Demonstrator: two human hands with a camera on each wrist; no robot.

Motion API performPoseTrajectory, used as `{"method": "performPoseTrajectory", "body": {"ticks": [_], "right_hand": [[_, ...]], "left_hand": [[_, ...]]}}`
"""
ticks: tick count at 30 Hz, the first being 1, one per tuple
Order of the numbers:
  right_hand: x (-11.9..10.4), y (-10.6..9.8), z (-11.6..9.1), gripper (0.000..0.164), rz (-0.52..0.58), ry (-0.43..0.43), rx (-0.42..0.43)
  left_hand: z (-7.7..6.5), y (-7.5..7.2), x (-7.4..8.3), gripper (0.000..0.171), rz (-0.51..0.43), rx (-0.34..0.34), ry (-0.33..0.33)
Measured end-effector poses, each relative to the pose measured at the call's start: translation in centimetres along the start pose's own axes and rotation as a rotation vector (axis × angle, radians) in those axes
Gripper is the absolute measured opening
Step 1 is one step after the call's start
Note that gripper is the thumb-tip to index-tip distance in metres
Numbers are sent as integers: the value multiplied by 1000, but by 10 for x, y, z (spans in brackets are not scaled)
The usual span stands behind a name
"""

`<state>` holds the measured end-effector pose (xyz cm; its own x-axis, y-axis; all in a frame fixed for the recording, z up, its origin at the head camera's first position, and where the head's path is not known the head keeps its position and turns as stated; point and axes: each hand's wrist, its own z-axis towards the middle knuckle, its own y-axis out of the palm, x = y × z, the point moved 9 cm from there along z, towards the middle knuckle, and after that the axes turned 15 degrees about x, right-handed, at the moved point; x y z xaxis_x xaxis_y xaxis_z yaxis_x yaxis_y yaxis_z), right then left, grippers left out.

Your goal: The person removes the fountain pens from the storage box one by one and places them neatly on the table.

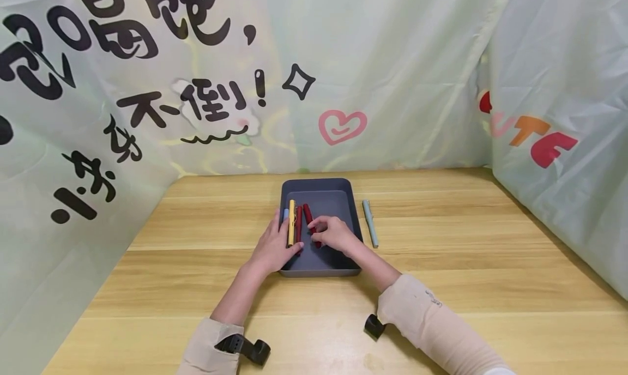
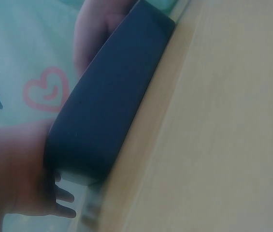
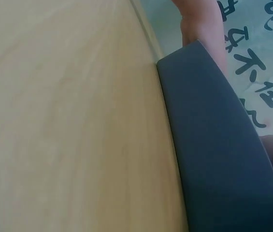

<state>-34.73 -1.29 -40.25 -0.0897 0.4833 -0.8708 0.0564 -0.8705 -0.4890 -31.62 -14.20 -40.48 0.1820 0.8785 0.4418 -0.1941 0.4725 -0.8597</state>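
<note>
A dark grey tray (image 1: pixel 320 271) lies on the table, holding several pens. My left hand (image 1: pixel 272 247) lies over the tray's left rim, fingers straight and thumb reaching inside near the pens. Beside that hand a yellow pen (image 1: pixel 291 222), a dark red pen (image 1: pixel 299 222) and a partly hidden blue pen (image 1: pixel 286 214) lie lengthwise along the left side. My right hand (image 1: pixel 336 235) reaches over the right side and pinches a second red pen (image 1: pixel 307 213), which slants within the tray. In both wrist views the tray wall (image 2: pixel 107 92) hides the pens.
A light blue pen (image 1: pixel 370 224) lies on the wooden table (image 1: pixel 441 288) just right of the tray. Printed cloth (image 1: pixel 392 91) hangs behind the table and along both sides. Each forearm wears a sleeve and a black wrist camera (image 1: pixel 375 327).
</note>
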Motion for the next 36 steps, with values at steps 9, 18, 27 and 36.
{"method": "performPoseTrajectory", "body": {"ticks": [9,18,27,36], "right_hand": [[5,3,-4,29,175,89,-112],[5,2,-7,38,190,103,-191],[8,2,-8,38,203,124,-211],[9,-7,-10,35,193,138,-149]], "left_hand": [[-1,-1,-1,76,0,-1,-13],[-1,1,-3,77,0,-10,-21],[-1,1,-2,76,3,-2,-14],[0,1,0,77,5,-4,-7]]}}
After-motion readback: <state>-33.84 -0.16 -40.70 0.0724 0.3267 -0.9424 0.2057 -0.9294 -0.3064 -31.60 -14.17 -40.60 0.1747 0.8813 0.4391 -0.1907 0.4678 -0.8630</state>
